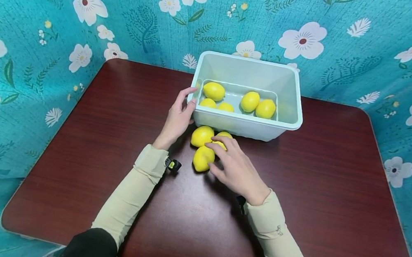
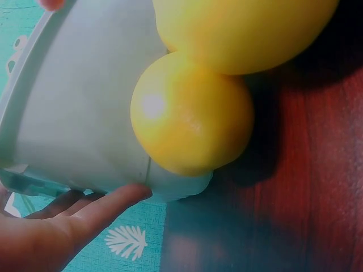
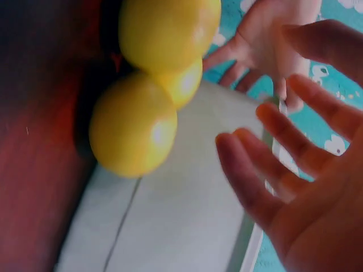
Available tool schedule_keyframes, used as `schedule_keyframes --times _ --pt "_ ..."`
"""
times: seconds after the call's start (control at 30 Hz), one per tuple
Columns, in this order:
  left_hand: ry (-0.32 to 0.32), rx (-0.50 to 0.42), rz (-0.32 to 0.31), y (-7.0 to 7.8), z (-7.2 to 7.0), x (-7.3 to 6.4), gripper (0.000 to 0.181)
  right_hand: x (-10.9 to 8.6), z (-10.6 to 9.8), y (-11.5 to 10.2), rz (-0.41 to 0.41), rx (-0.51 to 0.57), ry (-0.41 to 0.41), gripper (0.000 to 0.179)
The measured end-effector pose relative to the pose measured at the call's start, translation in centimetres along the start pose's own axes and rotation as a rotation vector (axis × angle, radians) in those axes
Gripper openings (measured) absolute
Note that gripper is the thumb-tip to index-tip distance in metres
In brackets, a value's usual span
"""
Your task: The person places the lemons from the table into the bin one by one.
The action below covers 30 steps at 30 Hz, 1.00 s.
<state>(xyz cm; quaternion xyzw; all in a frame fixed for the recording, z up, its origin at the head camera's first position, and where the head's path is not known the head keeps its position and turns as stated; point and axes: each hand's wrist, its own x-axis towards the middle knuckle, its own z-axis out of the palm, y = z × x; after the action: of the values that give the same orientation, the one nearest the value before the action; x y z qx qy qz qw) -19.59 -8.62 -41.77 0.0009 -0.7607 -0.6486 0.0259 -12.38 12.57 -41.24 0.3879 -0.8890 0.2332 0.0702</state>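
The left hand rests against the tub at about 8 o'clock, its fingers fairly straight along the end wall. Three loose lemons sit close together on the brown table, just off the tub's front at 7 o'clock; one is partly covered by the right hand's fingers in the head view. In the pale tub lie five more lemons: one towards 10 o'clock, two towards 8, two towards 4. The right hand hovers at the loose lemons' 4 o'clock, fingers spread and holding nothing.
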Motion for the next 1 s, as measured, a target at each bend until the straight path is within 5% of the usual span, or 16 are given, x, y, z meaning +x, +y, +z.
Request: schedule_keyframes --times 0.3,0.83,1.0 --pt "-0.004 0.022 0.0 2.2 0.1 -1.2 0.041 0.3 2.0 -1.7 0.109 -0.066 -0.05 0.042" --pt "-0.003 0.004 0.008 1.8 0.1 -1.1 0.039 0.5 4.3 -2.6 0.168 -0.117 -0.066 0.045" --pt "0.003 -0.009 0.012 0.4 0.1 -0.3 0.039 0.6 4.4 -2.6 0.17 -0.125 -0.081 0.045"
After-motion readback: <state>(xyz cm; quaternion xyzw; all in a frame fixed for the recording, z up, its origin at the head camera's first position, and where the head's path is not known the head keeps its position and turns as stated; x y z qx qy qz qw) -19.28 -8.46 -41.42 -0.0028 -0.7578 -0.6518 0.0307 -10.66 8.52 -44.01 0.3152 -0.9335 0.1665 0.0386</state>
